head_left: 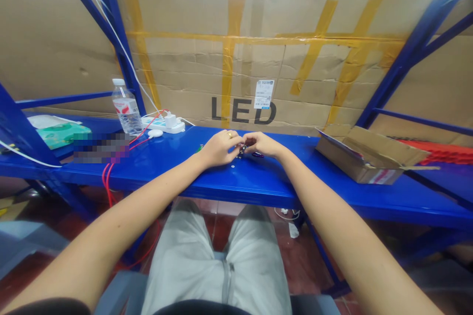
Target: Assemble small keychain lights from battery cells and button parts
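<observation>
one small shiny piece (241,151) at the fingertips

we sit at a blue table (254,182), both forearms reaching over its front edge. our left hand (220,148), a ring (229,135) on one finger, rests low, fingers loosely curled, tips touching or just beside the piece; we cannot tell whether it grips. our right hand (263,143) is drawn into a pinch, thumb and fingertips on the piece. the piece sits between the two hands, mostly covered. a dark glossy bit (257,154) lies just below the right hand, a green bit (200,147) just beside the left hand; a white speck (232,166) lies nearer us. bottle (127,108) and power strip (173,127) stand off left, an open carton (364,157) right, taped cardboard (185,69) behind.
</observation>
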The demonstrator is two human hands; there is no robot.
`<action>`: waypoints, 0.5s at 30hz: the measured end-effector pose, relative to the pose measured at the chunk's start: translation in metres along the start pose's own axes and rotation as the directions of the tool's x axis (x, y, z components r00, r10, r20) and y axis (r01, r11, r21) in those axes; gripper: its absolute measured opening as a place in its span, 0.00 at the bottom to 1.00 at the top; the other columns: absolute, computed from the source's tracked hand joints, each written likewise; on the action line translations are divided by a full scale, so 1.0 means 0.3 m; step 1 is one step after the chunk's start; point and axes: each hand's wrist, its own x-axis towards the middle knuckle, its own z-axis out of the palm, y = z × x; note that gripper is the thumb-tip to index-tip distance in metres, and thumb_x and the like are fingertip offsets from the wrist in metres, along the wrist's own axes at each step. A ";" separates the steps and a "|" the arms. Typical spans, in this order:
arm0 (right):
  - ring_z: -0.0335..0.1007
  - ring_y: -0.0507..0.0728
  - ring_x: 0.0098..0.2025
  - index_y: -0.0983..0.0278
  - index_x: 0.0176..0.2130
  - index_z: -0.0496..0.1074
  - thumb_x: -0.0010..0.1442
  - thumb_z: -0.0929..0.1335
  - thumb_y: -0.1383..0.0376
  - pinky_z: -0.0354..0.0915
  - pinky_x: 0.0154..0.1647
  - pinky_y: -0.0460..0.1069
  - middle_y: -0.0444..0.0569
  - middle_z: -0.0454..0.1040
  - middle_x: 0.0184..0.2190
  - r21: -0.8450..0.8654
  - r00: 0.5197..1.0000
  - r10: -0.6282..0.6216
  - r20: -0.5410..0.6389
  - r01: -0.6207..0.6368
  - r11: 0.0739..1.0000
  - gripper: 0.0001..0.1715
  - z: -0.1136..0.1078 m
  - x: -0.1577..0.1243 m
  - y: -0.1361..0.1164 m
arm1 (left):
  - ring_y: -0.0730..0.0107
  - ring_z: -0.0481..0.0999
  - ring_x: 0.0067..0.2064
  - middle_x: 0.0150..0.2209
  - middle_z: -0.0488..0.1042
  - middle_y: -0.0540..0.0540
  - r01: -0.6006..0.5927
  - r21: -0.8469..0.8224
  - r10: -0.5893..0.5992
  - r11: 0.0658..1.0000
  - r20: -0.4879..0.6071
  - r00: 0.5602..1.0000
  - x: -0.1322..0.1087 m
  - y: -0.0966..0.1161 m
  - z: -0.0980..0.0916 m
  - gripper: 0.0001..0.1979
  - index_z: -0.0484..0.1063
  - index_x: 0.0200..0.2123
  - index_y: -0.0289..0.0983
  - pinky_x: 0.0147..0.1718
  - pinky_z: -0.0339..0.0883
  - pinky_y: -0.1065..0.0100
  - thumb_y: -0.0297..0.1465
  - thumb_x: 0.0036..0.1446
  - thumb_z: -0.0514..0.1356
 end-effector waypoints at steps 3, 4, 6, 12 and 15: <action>0.69 0.52 0.30 0.65 0.28 0.71 0.38 0.73 0.72 0.66 0.36 0.48 0.41 0.75 0.25 -0.012 1.000 0.003 0.004 -0.003 1.000 0.12 -0.001 0.001 -0.001 | 0.64 0.74 0.38 0.37 0.76 0.42 -0.067 0.040 0.066 0.997 0.026 0.997 0.000 0.007 0.000 0.10 0.75 0.41 0.37 0.40 0.66 0.62 0.28 0.64 0.54; 0.70 0.52 0.31 0.65 0.28 0.71 0.38 0.73 0.72 0.66 0.37 0.48 0.41 0.75 0.25 -0.011 1.000 0.003 0.004 -0.003 1.000 0.13 -0.002 0.001 -0.002 | 0.65 0.74 0.38 0.38 0.76 0.41 -0.080 0.047 0.079 0.996 0.032 0.996 0.000 0.007 0.001 0.10 0.76 0.41 0.37 0.40 0.66 0.62 0.28 0.64 0.54; 0.70 0.53 0.32 0.64 0.28 0.72 0.38 0.73 0.72 0.66 0.37 0.48 0.42 0.76 0.26 -0.006 1.000 0.002 0.007 -0.002 1.000 0.13 -0.003 0.001 -0.003 | 0.65 0.74 0.38 0.37 0.76 0.41 -0.092 0.057 0.090 0.994 0.036 0.995 -0.002 0.005 0.002 0.11 0.76 0.41 0.37 0.40 0.66 0.62 0.28 0.64 0.53; 0.71 0.53 0.32 0.65 0.28 0.72 0.38 0.73 0.72 0.66 0.38 0.49 0.42 0.75 0.26 0.000 1.000 -0.003 0.017 0.003 1.000 0.12 -0.008 -0.003 -0.003 | 0.65 0.73 0.39 0.39 0.76 0.40 -0.117 0.095 0.114 0.989 0.037 0.993 -0.006 -0.005 0.007 0.11 0.77 0.42 0.38 0.40 0.65 0.62 0.30 0.64 0.54; 0.72 0.54 0.33 0.64 0.28 0.72 0.39 0.72 0.72 0.65 0.37 0.49 0.44 0.77 0.27 -0.010 1.000 -0.003 0.018 0.003 1.000 0.12 -0.009 -0.006 -0.002 | 0.63 0.73 0.39 0.40 0.75 0.40 -0.136 0.157 0.125 0.978 0.076 0.989 -0.006 -0.005 0.005 0.12 0.77 0.43 0.38 0.40 0.63 0.61 0.30 0.65 0.53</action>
